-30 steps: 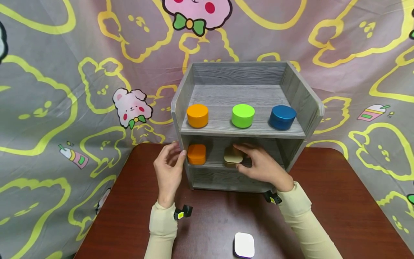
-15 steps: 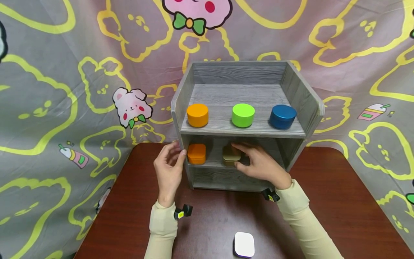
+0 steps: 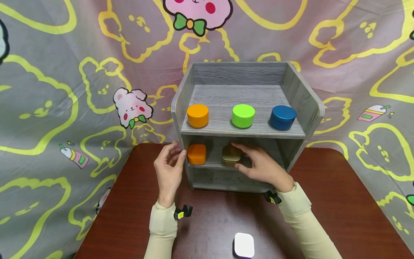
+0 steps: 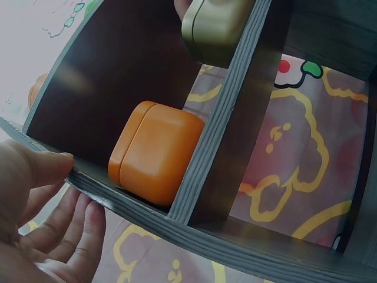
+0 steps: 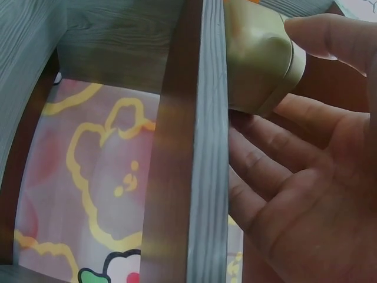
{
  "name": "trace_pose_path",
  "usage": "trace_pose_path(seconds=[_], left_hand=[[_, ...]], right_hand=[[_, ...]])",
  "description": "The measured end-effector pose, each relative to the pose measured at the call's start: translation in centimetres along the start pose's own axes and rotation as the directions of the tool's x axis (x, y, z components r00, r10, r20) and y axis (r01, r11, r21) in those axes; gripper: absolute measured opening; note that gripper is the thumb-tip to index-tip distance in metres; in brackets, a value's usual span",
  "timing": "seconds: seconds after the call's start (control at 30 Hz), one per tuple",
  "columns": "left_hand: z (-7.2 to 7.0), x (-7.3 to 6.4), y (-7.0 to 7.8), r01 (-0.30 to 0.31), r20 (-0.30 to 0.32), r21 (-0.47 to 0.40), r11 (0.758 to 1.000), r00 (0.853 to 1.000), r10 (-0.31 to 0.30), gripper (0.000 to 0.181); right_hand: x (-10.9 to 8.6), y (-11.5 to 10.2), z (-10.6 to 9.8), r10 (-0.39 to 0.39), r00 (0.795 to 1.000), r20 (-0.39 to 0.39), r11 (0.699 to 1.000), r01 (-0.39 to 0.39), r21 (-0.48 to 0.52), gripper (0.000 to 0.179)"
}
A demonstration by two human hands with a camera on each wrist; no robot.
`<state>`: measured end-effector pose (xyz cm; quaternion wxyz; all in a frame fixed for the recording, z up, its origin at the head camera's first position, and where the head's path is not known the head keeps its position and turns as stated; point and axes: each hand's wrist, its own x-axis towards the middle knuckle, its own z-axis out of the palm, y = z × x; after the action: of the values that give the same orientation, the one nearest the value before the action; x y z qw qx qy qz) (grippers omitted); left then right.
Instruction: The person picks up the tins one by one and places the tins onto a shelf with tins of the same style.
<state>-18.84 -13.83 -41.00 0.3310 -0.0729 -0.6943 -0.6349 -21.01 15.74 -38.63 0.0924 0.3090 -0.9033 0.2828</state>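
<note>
A gold square tin (image 3: 231,156) stands on the middle level of a small grey wooden shelf (image 3: 242,133). My right hand (image 3: 263,166) grips it from the right, thumb (image 5: 330,36) at the lid's corner and the other fingers around its far side, partly hidden. To its left, apart from it, sits an orange square tin (image 4: 159,153) by the left side panel. My left hand (image 3: 169,172) holds the front edge of that panel, its thumb in front and fingers along the outside.
An orange round tin (image 3: 198,116), a green one (image 3: 243,116) and a blue one (image 3: 283,117) stand in a row on the upper level. A white-topped square tin (image 3: 244,245) lies on the brown table (image 3: 207,223) in front. Patterned cloth (image 3: 155,61) hangs behind.
The gold tin has shifted slightly left along the middle level with my right hand during the first half second, then stayed about still. My left hand has not moved.
</note>
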Motion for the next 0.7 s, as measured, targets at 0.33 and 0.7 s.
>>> trace_pose_path(seconds=[0.33, 0.7], left_hand=[[-0.1, -0.1, 0.0, -0.004, -0.004, 0.006, 1.0, 1.0, 0.004, 0.028], [0.0, -0.1, 0.0, -0.005, 0.002, -0.003, 1.0, 1.0, 0.005, 0.029]], right_hand=[[-1.8, -0.1, -0.7, -0.004, 0.997, -0.076, 1.0, 0.002, -0.027, 0.067], [-4.2, -0.8, -1.0, -0.058, 0.983, -0.176, 0.997, 0.047, -0.065, 0.063]])
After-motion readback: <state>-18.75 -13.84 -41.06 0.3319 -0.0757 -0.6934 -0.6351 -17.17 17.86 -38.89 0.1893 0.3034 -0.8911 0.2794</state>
